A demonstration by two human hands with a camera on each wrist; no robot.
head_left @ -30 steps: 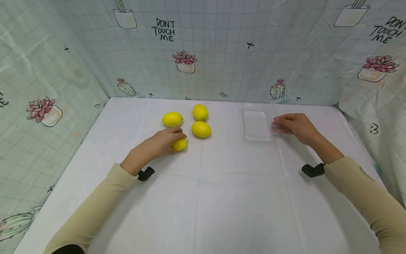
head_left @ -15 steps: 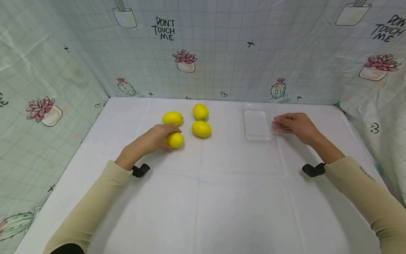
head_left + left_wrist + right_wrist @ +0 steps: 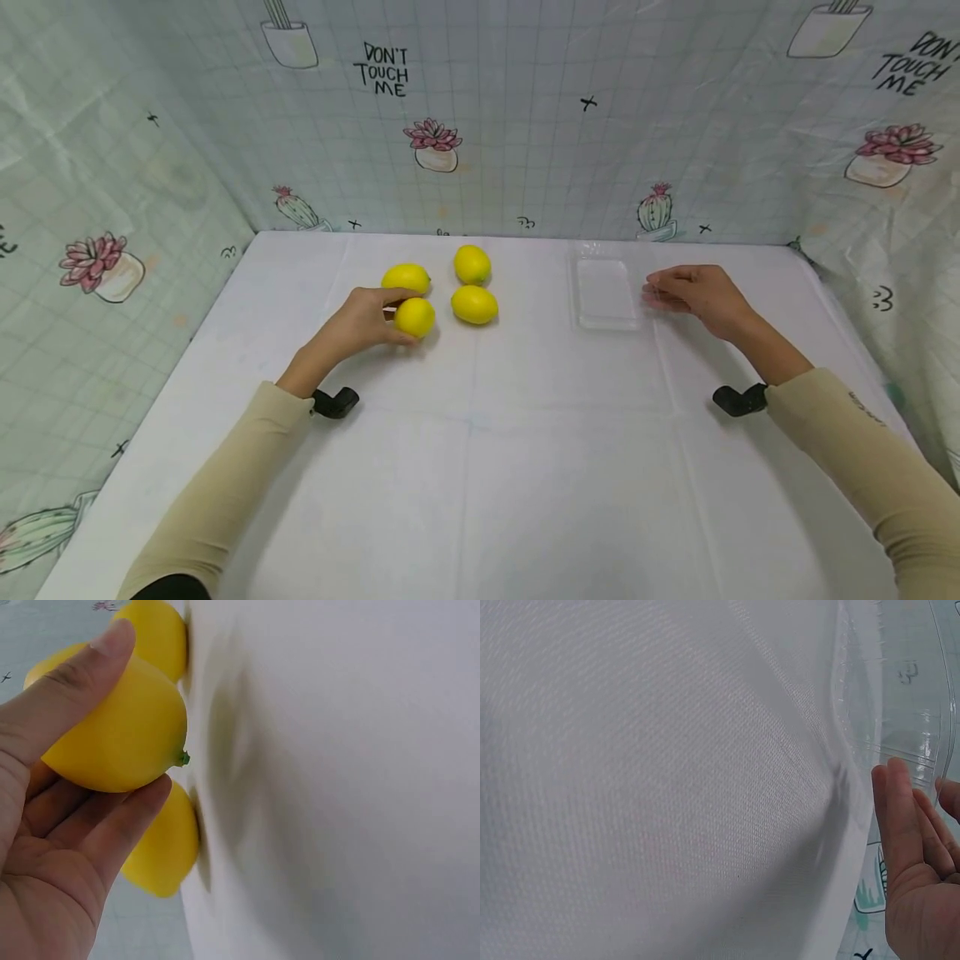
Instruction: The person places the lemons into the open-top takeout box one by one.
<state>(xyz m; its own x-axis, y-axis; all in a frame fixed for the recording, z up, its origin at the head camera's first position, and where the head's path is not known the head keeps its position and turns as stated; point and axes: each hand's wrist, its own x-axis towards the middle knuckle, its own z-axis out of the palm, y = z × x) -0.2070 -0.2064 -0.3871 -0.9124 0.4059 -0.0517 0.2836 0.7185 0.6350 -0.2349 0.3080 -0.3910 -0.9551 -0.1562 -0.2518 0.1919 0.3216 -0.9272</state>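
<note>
Left hand (image 3: 360, 321) clamps thumb and fingers round the smooth yellow lemon (image 3: 415, 317), just off the white cloth-covered table (image 3: 480, 467). At three o'clock, right hand (image 3: 693, 293), fingers straight, touches the clear plastic rectangular tray (image 3: 604, 293). Three more yellow lemons (image 3: 474, 304) sit at twelve.

Held lemon (image 3: 415, 317): bright yellow, oval, small green tip; just beside three more lemons. Clear plastic tray (image 3: 604, 293): shallow, rectangular, flat on white table, well apart on right, empty.
</note>
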